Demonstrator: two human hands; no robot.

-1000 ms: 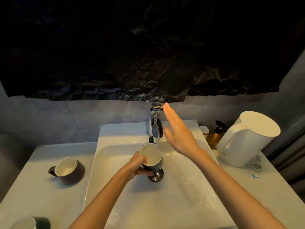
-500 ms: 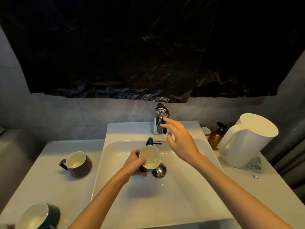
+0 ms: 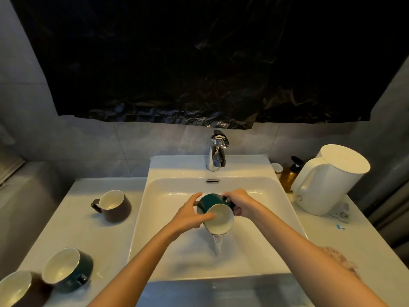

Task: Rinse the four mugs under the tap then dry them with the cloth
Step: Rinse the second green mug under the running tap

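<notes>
While water (image 3: 218, 242) is pouring out of a tipped dark green mug (image 3: 219, 216) into a white sink (image 3: 159, 218), a person is holding that mug over the basin with both hands. The left grip (image 3: 189, 214) is curling round the mug's left side, with the thumb lying on the rim. The right grip (image 3: 241, 200) is pinching the handle on the right side. The mug is sitting between the two grips and touching both, its mouth tilting towards the viewer and downward, well in front of the chrome tap (image 3: 218, 151), which seems not to be running.

The rinsing step appears to be in hand, at the emptying stage for one of the four mugs. Three others are waiting on the desk (image 3: 93, 231) left of the sink: a brown mug (image 3: 112, 206) nearest the wall, a second green mug (image 3: 66, 268) closer in, and another brown mug (image 3: 15, 289) at the bottom corner, cut off by the frame edge.

The next move is probably calling for draining the last drops, keeping a firm hold on the wet glaze, then reaching for the pink cloth (image 3: 340, 258), which is peeking out behind the right forearm
</notes>
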